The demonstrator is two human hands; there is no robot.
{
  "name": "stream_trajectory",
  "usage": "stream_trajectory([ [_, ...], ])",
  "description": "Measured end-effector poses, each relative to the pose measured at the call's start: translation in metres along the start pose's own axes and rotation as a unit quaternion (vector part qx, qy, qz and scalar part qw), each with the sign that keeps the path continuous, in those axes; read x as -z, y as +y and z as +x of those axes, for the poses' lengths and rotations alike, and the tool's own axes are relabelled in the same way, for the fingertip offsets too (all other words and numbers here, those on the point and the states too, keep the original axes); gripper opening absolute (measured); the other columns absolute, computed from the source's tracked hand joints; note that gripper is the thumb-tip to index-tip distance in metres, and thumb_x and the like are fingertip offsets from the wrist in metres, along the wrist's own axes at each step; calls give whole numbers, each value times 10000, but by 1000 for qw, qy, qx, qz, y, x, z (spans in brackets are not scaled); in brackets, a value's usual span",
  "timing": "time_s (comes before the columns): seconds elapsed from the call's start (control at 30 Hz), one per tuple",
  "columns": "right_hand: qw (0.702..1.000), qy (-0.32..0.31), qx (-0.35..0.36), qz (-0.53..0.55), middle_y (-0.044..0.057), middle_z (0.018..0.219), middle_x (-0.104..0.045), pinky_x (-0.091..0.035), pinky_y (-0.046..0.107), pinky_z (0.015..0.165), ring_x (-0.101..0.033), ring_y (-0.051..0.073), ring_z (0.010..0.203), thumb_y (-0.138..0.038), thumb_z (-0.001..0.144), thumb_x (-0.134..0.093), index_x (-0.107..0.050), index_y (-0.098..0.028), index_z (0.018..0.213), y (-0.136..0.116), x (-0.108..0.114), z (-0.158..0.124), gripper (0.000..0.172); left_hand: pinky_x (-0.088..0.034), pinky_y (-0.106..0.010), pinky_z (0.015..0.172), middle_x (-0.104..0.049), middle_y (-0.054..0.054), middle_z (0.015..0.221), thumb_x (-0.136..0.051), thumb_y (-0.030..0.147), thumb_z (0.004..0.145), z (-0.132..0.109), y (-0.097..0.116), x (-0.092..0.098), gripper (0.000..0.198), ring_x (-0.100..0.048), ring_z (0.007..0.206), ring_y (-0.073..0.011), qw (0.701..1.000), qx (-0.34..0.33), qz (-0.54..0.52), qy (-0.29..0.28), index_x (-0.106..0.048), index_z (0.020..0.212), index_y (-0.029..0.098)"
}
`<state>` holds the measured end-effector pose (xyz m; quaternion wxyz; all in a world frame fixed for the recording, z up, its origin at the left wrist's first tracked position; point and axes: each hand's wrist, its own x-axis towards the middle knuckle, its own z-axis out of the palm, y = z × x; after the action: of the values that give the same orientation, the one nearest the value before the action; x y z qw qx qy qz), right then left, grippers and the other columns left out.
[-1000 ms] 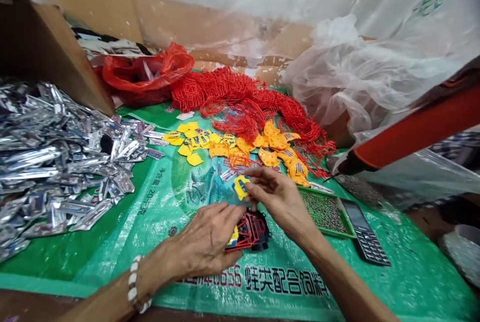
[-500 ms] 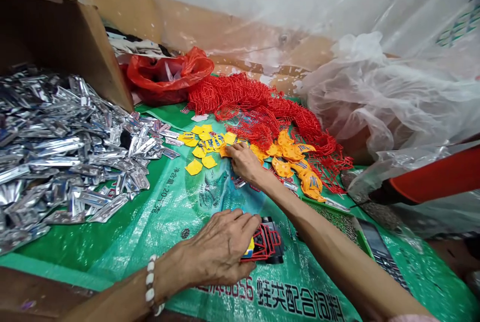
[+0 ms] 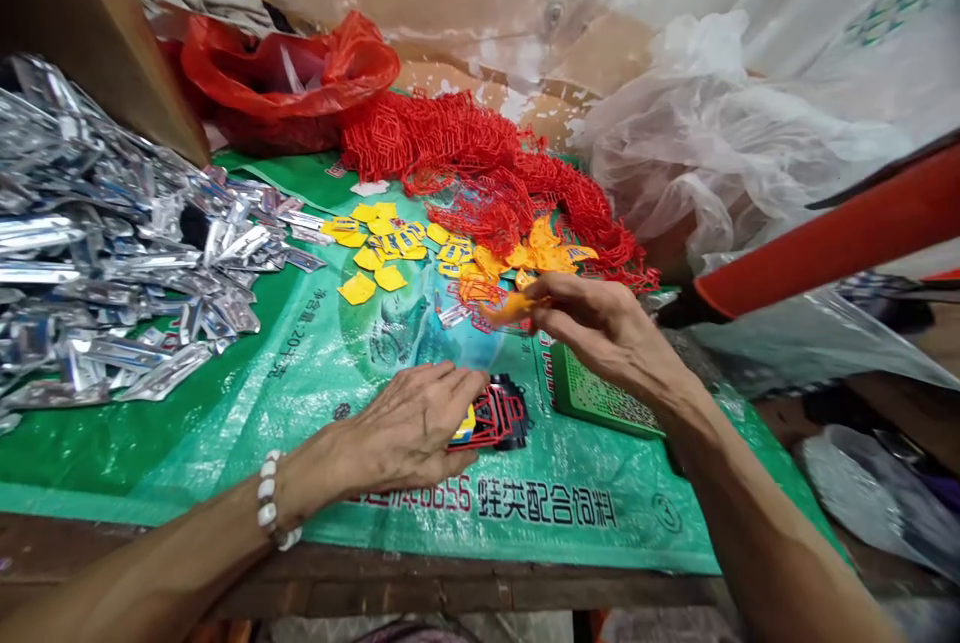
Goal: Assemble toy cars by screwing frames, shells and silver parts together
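Note:
My left hand [image 3: 411, 425] lies palm down on the green woven sheet [image 3: 315, 373], fingers closed over a small toy assembly [image 3: 491, 418] of red frame, black base and a yellow part. My right hand [image 3: 600, 328] hovers above and to the right of it, pinching an orange plastic piece [image 3: 508, 308] between thumb and fingers. Behind lie loose yellow pieces [image 3: 379, 253], orange pieces [image 3: 544, 258] and a heap of red plastic frames [image 3: 480, 168].
A big pile of silver foil packets [image 3: 97, 243] fills the left. A green tray of small screws [image 3: 600, 393] sits right of my hands. A red plastic bag [image 3: 285, 78], clear plastic bags [image 3: 720, 143], a cardboard box [image 3: 82, 23] and a red-handled tool [image 3: 825, 243] surround the sheet.
My right hand reached back to the orange pieces, picked one up and has drawn back toward the toy. My left hand stayed on the toy. The view tilted down.

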<state>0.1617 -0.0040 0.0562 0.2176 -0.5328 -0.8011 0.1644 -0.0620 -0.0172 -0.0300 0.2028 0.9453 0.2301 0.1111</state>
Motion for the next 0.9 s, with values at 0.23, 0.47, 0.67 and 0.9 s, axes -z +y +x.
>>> stream_trajectory([
  [0.23, 982, -156, 87, -64, 54, 843, -555, -452, 279, 663, -532, 134, 739, -98, 844, -436, -533, -162, 647, -9, -6, -39, 229, -515, -444, 946, -602, -143, 1244, -626, 370, 882, -2, -2, -3, 536, -583, 1163, -301, 999, -13, 9, 34, -368, 1303, 161],
  [0.47, 984, 45, 167, -31, 126, 1148, -559, -562, 370, 805, -585, 208, 1046, -63, 819, -456, -536, -176, 1081, -6, -61, -44, 296, -543, -434, 843, -621, -117, 1052, -634, 327, 843, 0, -6, -7, 363, -621, 989, -289, 1000, -9, -4, 23, -455, 1102, 147],
  [0.67, 976, 183, 116, -15, 98, 1033, -586, -559, 385, 852, -583, 193, 1004, -129, 881, -571, -502, -194, 887, -4, -84, -62, 95, -508, -444, 940, -548, -191, 1308, -593, 357, 878, -4, -11, -15, 601, -565, 1184, -308, 996, -35, -10, 79, -315, 1357, 121],
  [0.9, 996, -26, 65, 55, 137, 1372, -519, -518, 446, 1005, -514, 242, 1286, -308, 867, -653, -595, -197, 1126, -1, -51, -77, 288, -554, -413, 817, -633, -154, 1141, -548, 362, 894, 0, -3, -3, 474, -645, 1001, -293, 997, -36, -2, 70, -393, 1274, 124],
])
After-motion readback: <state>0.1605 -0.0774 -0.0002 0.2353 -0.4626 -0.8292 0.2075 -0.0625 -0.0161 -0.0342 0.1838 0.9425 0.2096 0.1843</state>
